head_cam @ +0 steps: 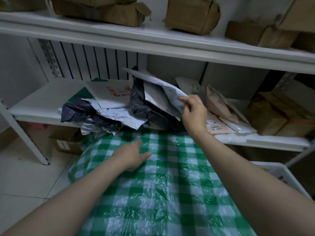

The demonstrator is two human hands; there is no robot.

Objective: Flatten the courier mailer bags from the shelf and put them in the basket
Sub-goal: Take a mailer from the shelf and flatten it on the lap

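While the R hand (pixel 194 114) pinches the lower corner of a pale grey-white mailer (pixel 160 92) just right of frame ctr, thumb on top and fingers curled under, the bag sits half lifted off the heap w/ its far end pointing up-left. It leans on a crumpled dark bag (pixel 141 103); can't tell whether the two are tangled. The L hand (pixel 133 155) holds nothing: fingers straight, palm down, at or just above the green-check cloth (pixel 170 193) in the lower middle; contact isn't clear. The rest of the mailer pile (pixel 105 113) lies on the middle shelf (pixel 42 97), ctr-left, some edges spilling over the front lip toward the cloth. Pink mailers (pixel 219 106) lie right of the grip. The white basket (pixel 272 172) shows only as a rim at the lower right edge, beside the cloth.

Step in hand, as I read it: pull one bag free and bring it to the cloth. To do it well, draw it toward the body and slightly up so the dark bag doesn't drag along; a corner pinch on thin film can slip or stretch, so a slow pull beats a yank. Lay it on the cloth by the L hand, pin one end w/ that palm, then sweep outward w/ the other hand to push air out. Only then the basket. Most of the pile remains, so prob. early in the task.
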